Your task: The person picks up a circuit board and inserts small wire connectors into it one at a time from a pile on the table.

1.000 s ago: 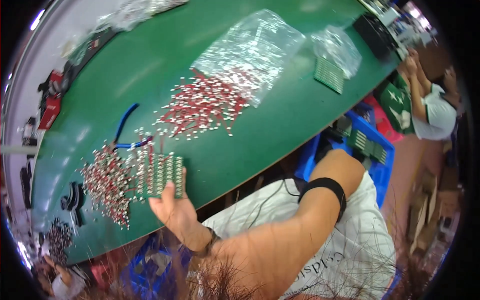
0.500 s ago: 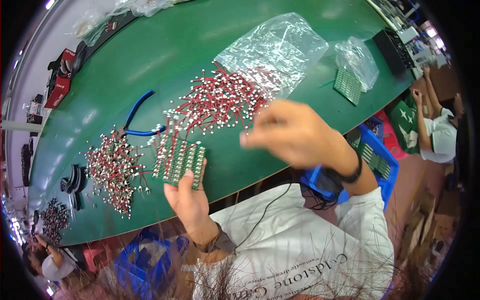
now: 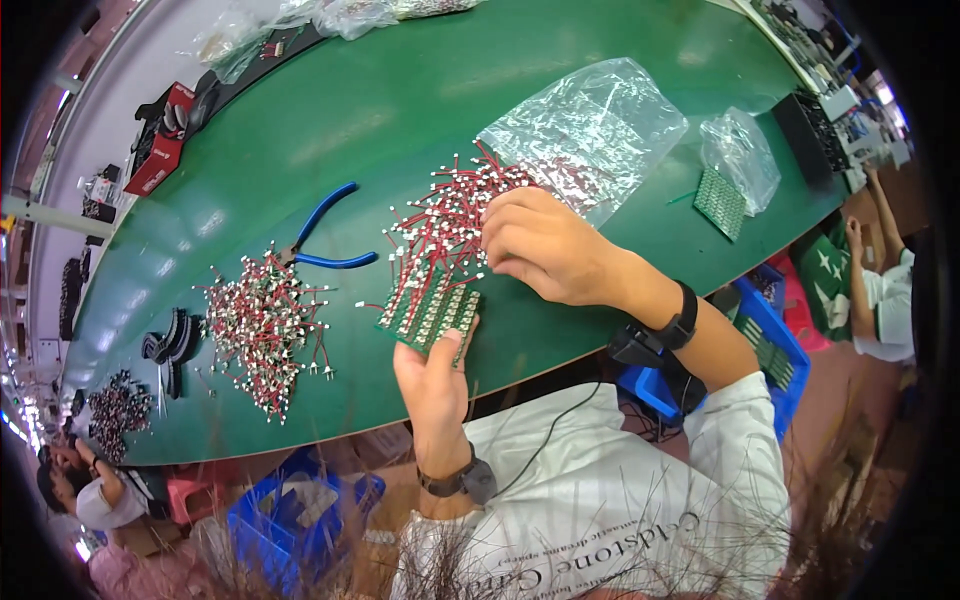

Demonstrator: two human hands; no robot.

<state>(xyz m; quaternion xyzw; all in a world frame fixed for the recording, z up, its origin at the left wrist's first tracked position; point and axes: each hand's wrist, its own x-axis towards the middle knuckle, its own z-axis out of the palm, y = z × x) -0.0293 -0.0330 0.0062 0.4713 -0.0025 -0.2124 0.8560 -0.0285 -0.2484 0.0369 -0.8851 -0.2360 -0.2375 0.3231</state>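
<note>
My left hand (image 3: 432, 385) grips the near edge of a green circuit board panel (image 3: 437, 312), thumb on top. Rows of small white parts cover the panel, and red wires stick out along its left side. Just right of it, my right hand (image 3: 550, 245) is at the near edge of a heap of red wires with white connectors (image 3: 450, 205). Its fingers are curled together, and whatever is between the fingertips is hidden. Blue-handled pliers (image 3: 335, 262) lie left of the heap. A second pile of small boards with red wires (image 3: 262, 335) lies farther left.
A clear plastic bag (image 3: 610, 120) lies beyond the heap. Another green panel (image 3: 719, 204) rests by a smaller bag (image 3: 741, 155) at right. Blue bins (image 3: 770, 350) stand below the table edge. Dark curved parts (image 3: 178, 350) and a dark pile (image 3: 118, 415) are at left. Other people sit at both sides.
My right hand has moved left to the wire heap, and its fingers are now curled in. My left hand still grips the panel. The whole view has shifted, so the table things appear farther right.
</note>
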